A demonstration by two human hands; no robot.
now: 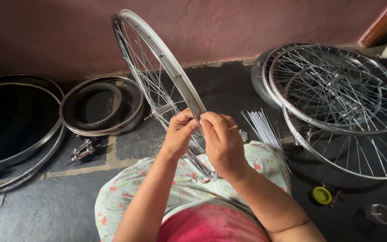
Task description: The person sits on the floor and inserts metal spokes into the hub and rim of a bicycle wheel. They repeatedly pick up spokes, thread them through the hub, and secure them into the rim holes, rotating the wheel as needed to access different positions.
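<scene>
An upright spoked wheel rim [166,67] is being pinched at its edge by the left hand [178,133] and right hand [220,141], fingers closed.

Spoked wheels: three, with one upright wheel [166,85] near the wall and two stacked wheels [341,103] at the floor's right edge. Bare rims [27,148]: two at the left edge. Tyre in a rim [101,107]: one. Hub [83,151]: one. Bundle of loose spokes [263,127]: one. Yellow lid [322,195]: one. Clear cup [380,213]: one.

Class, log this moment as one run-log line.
left hand: pinching wheel rim | right hand: pinching rim | wheel: upright on lap | loose spokes: floor
</scene>
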